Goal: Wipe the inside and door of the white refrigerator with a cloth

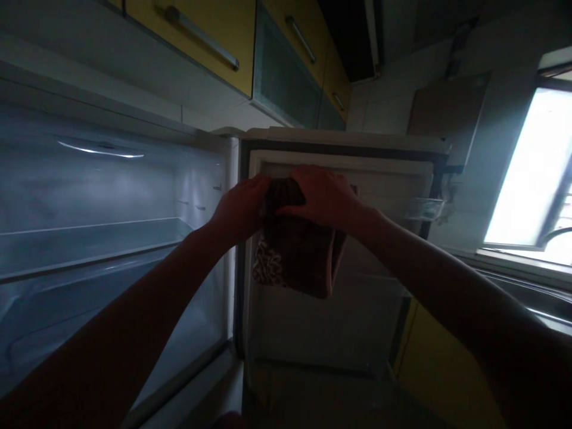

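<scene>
Both my hands grip a dark brown cloth (pixel 304 253) with a pale squiggly pattern at its lower left corner and a pinkish edging. It hangs folded in front of the inner side of the open fridge door (pixel 322 328). My left hand (pixel 241 205) pinches its upper left edge, close to the hinge side. My right hand (pixel 328 196) lies over the top, with the thumb pointing left and the fingers around the bunched fabric. Dim light hides the fingertips in part.
On the left the lit fridge interior (pixel 111 202) shows a glass shelf (pixel 89 247). Yellow wall cabinets (pixel 196 36) with bar handles hang above. A clear door bin (pixel 424 208) sits at the door's far edge. At right are a bright window (pixel 527 167) and a sink (pixel 527 292).
</scene>
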Available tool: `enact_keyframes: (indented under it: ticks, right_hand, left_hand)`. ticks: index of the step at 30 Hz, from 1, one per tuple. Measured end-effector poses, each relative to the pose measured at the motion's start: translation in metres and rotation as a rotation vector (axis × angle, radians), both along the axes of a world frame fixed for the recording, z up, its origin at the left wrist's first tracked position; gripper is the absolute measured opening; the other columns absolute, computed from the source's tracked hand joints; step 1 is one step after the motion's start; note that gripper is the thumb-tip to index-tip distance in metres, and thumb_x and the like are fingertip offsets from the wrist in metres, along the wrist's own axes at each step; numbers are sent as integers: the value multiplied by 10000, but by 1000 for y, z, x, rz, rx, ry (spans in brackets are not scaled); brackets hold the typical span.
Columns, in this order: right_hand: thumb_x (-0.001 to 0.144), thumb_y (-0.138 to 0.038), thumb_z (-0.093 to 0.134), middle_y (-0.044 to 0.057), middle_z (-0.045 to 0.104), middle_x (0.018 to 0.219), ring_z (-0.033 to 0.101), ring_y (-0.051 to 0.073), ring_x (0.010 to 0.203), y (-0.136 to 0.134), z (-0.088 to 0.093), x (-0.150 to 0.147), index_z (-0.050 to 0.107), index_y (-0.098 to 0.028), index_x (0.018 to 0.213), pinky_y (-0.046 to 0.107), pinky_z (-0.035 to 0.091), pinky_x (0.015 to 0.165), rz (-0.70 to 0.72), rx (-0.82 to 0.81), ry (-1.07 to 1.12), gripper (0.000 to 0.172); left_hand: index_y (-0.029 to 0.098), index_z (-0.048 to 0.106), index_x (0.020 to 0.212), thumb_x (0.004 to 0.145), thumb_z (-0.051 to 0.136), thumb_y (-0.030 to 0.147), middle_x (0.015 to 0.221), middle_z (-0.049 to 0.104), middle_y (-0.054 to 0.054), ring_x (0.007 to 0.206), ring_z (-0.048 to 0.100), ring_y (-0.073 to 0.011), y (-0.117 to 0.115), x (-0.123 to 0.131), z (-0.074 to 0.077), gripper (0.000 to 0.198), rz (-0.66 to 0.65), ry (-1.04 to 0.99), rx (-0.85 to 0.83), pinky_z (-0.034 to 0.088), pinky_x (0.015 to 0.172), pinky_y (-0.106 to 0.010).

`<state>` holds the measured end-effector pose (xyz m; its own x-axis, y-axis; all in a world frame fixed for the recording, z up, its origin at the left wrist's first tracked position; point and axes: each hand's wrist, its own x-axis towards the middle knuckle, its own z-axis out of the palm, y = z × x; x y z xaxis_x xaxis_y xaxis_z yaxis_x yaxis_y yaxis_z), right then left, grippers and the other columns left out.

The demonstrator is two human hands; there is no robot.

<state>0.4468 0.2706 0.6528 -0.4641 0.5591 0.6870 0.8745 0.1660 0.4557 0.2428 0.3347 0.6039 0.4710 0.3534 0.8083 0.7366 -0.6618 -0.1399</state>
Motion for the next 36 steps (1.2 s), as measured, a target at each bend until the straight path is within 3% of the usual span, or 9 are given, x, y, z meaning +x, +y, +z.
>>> enact_keyframes:
  ticks: [2, 5, 10, 14, 17, 20, 23, 28, 36]
  right_hand:
    - [885, -625, 822, 187, 684, 1338, 638, 390, 1229, -4, -8, 3, 626, -173, 1332, 453, 514, 969, -2, 49, -48, 665]
    - [878, -486, 837, 188, 661, 1370, 637, 379, 1220, -19, -14, 31, 589, -184, 1418, 469, 504, 1009, -26, 91, -124, 666]
    - [850, -410, 756, 227, 670, 1361, 654, 420, 1179, -56, -13, 123, 541, -147, 1521, 540, 515, 983, -126, 115, -201, 752]
    - [756, -478, 698, 187, 704, 1319, 664, 461, 1105, -88, -10, 206, 577, -265, 1488, 608, 521, 901, -242, 157, -164, 771]
    - [795, -497, 635, 193, 725, 1228, 673, 476, 1040, -97, -12, 233, 600, -282, 1466, 601, 525, 832, -344, 192, -132, 707]
    - [880, -447, 570, 224, 722, 1203, 674, 467, 1021, -86, -18, 218, 602, -230, 1453, 583, 529, 820, -380, 173, -125, 614]
    - [891, -437, 587, 258, 658, 1353, 636, 479, 1152, -61, -29, 182, 568, -191, 1467, 622, 517, 924, -331, 199, -110, 626]
    - [909, -441, 675, 263, 596, 1434, 579, 466, 1255, -23, -44, 116, 517, -152, 1496, 637, 462, 1034, -202, 295, -38, 673]
    - [952, -395, 679, 207, 594, 1447, 561, 407, 1286, 5, -37, 13, 533, -190, 1504, 527, 429, 1106, -51, 181, -53, 606]
  left_hand:
    - [221, 534, 1218, 870, 746, 164, 1272, 670, -115, 1174, 663, -315, 0, -5, 2, 412, -6, 28, -14, 542, 891, -413]
    - [234, 534, 1203, 874, 750, 156, 1271, 672, -96, 1150, 670, -294, 1, -8, 3, 401, -29, 52, -17, 536, 884, -402]
    - [244, 539, 1184, 929, 702, 171, 1273, 681, -82, 1127, 671, -283, 1, -5, 2, 311, -39, 17, 4, 535, 850, -399]
    - [245, 553, 1187, 965, 675, 220, 1293, 688, -86, 1165, 663, -305, -2, 2, 2, 255, -13, 4, -10, 546, 818, -406]
    - [255, 569, 1178, 967, 667, 246, 1297, 696, -78, 1189, 660, -313, -2, 7, 3, 233, 0, -7, -17, 558, 842, -416]
    - [264, 578, 1169, 966, 650, 263, 1286, 703, -67, 1188, 661, -320, 0, 9, 3, 216, -4, -30, -15, 568, 862, -436]
    - [265, 578, 1159, 959, 646, 256, 1262, 712, -68, 1164, 667, -321, 0, 10, 3, 211, -6, -33, -20, 569, 861, -448]
    - [267, 572, 1188, 949, 665, 230, 1295, 700, -86, 1191, 647, -316, -5, 9, 2, 259, 11, -32, -28, 563, 887, -448]
    - [258, 543, 1262, 972, 619, 242, 1316, 666, -123, 1245, 626, -346, -7, 9, -2, 299, 87, -54, -24, 576, 865, -456]
